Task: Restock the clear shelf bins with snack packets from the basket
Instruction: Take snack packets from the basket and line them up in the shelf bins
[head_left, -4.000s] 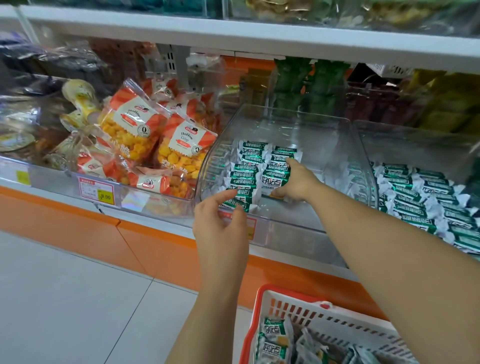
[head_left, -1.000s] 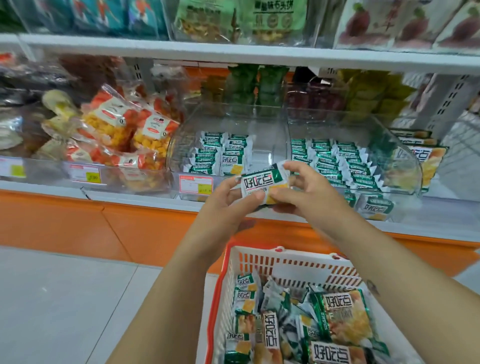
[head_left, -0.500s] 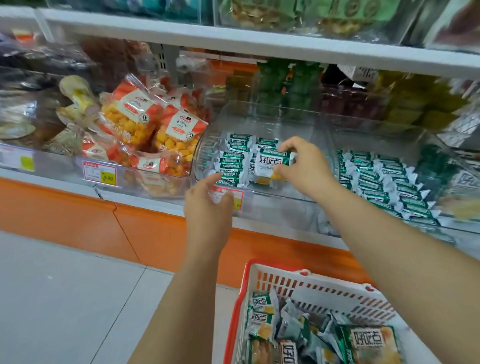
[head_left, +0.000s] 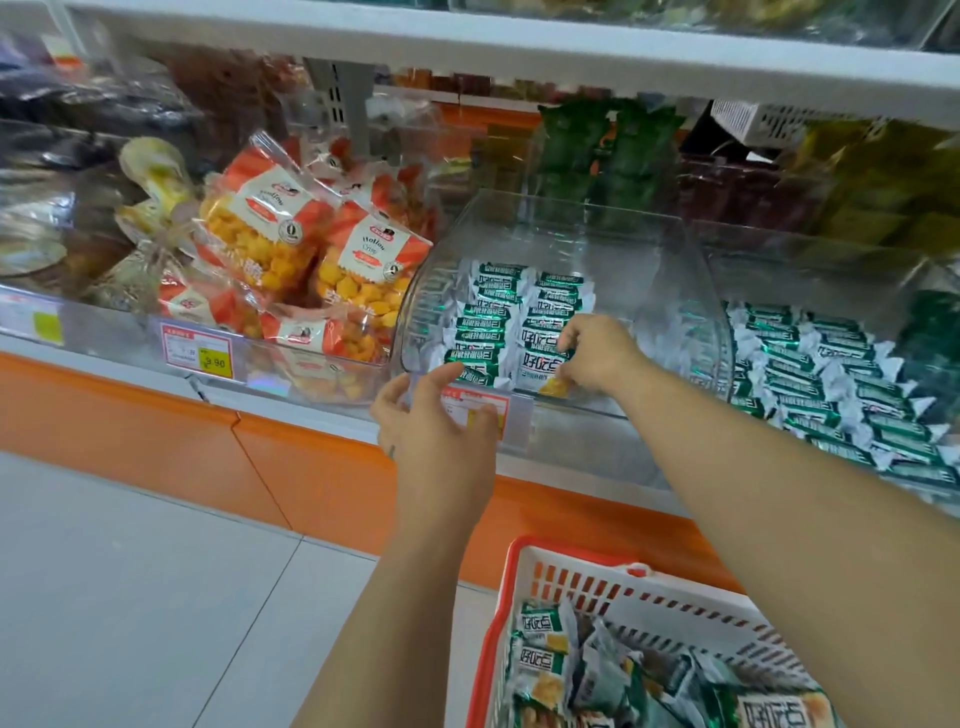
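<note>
Your right grip (head_left: 597, 358) has sunk lower into the clear bin (head_left: 639, 270), pinching a snack packet (head_left: 540, 364) at the front of its second row; the bin holds two short rows, much floor bare; the basket (head_left: 497, 618) looks heaped, so plenty seems left; your left grip (head_left: 441, 431) hovers slack, empty.

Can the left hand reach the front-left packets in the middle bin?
Probably yes: the left hand hovers open at the bin's front lip, by the front-left packets; the right hand is at the next row.
</note>
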